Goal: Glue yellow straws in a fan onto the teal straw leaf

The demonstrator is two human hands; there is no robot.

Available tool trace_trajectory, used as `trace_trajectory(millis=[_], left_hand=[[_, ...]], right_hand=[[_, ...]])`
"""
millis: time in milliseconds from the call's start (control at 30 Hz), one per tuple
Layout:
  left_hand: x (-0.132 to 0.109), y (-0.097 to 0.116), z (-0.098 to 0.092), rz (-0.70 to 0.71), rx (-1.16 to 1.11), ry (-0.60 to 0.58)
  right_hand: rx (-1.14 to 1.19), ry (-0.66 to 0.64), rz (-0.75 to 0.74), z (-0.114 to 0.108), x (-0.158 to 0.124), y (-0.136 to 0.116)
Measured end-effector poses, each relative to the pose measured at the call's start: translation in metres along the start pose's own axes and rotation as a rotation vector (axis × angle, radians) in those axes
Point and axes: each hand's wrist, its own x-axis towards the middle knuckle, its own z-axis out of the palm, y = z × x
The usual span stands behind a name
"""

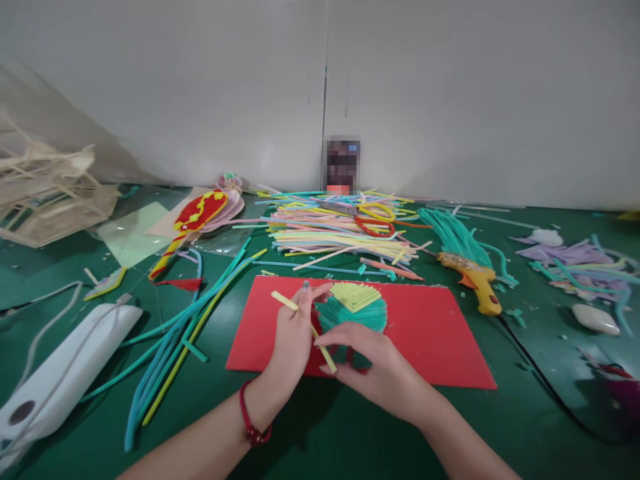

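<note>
A pale yellow pipe cleaner (327, 358) slants across in front of me. My left hand (295, 333) grips it near the middle, the upper end sticking out to the left past the thumb. Its lower end lies between the thumb and index finger of my right hand (373, 363). Just beyond both hands is a round teal piece (333, 319) made of rows of pipe cleaner, with a yellow V-patterned section (356, 295) at its top. My right hand and left fingertips hide part of it. It rests on a red sheet (420, 333).
Behind the sheet is a pile of coloured pipe cleaners (330, 243) with scissors (375, 229) on top. A yellow glue gun (473, 280) lies right, its cord trailing forward. Teal and blue stems (170, 353), a power strip (65, 373) and a red fan-shaped craft (200, 210) are left.
</note>
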Motion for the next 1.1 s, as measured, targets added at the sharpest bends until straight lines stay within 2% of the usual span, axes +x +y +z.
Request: trace_trajectory(millis=[100,300,400,567,800,1100], left_hand=[[0.002,-0.003,0.001,-0.003,-0.007,-0.017],[0.004,0.0,0.003,0.033,-0.069,-0.122],[0.004,0.002,0.003,0.032,-0.087,-0.159],[0.005,-0.002,0.003,0.071,-0.104,-0.177],[0.011,-0.001,0.0,0.115,-0.106,-0.097],[0.025,-0.011,-0.005,0.198,0.057,-0.147]], right_hand=[[0.064,0.117,-0.052,0.001,0.003,-0.001],[0.388,0.504,0.344,-0.018,0.01,0.004],[0.443,0.608,0.433,-0.031,0.011,0.012],[0.465,0.628,0.493,-0.04,0.01,0.018],[0.442,0.545,0.563,-0.045,0.01,0.015],[0.342,0.679,0.616,-0.051,0.009,0.024]])
